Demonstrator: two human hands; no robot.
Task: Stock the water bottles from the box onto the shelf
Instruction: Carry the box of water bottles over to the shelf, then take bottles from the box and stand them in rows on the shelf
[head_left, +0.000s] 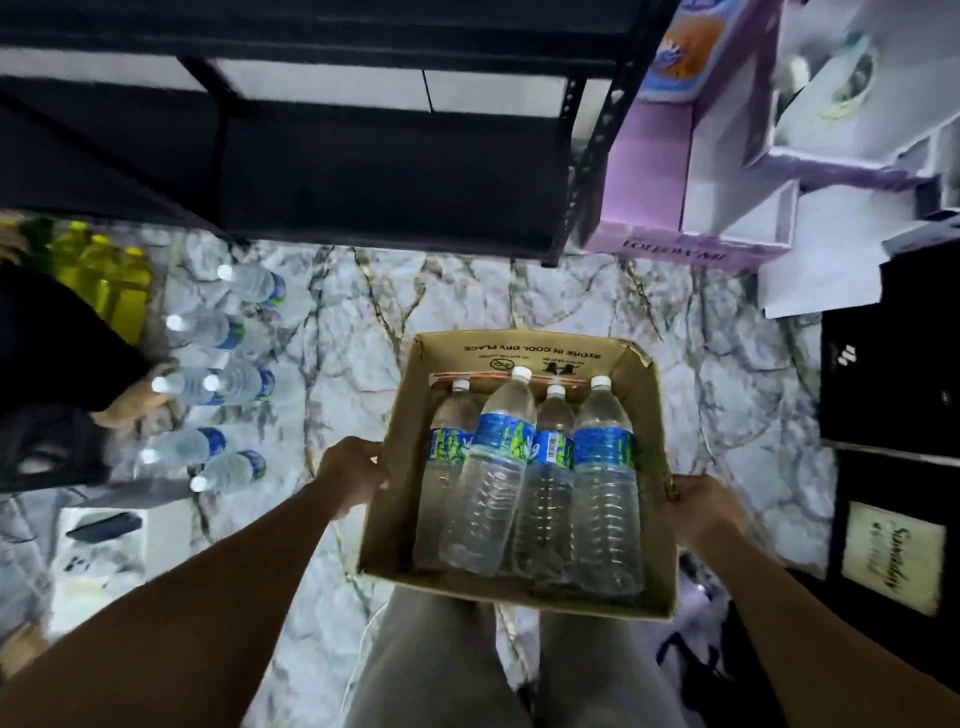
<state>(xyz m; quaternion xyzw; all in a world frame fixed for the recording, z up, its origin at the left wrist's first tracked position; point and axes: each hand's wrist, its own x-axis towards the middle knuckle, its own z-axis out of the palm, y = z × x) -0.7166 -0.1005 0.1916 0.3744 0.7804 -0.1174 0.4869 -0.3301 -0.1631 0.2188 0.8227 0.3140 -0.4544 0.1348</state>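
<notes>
I carry an open cardboard box (395, 467) above the marble floor, in front of my legs. Several clear water bottles (605, 488) with blue labels and white caps lie side by side inside it, caps pointing away from me. My left hand (350, 475) grips the box's left wall. My right hand (701, 512) grips its right wall, fingers curled round the edge. The black metal shelf (363, 171) stands ahead, its lower boards bare and dark.
Several more water bottles (228, 384) stand on the floor at left, where another person's hand (137, 402) rests by them. Yellow bottles (104, 275) sit behind those. Purple boxes (691, 171) and black boxes (888, 358) crowd the right side.
</notes>
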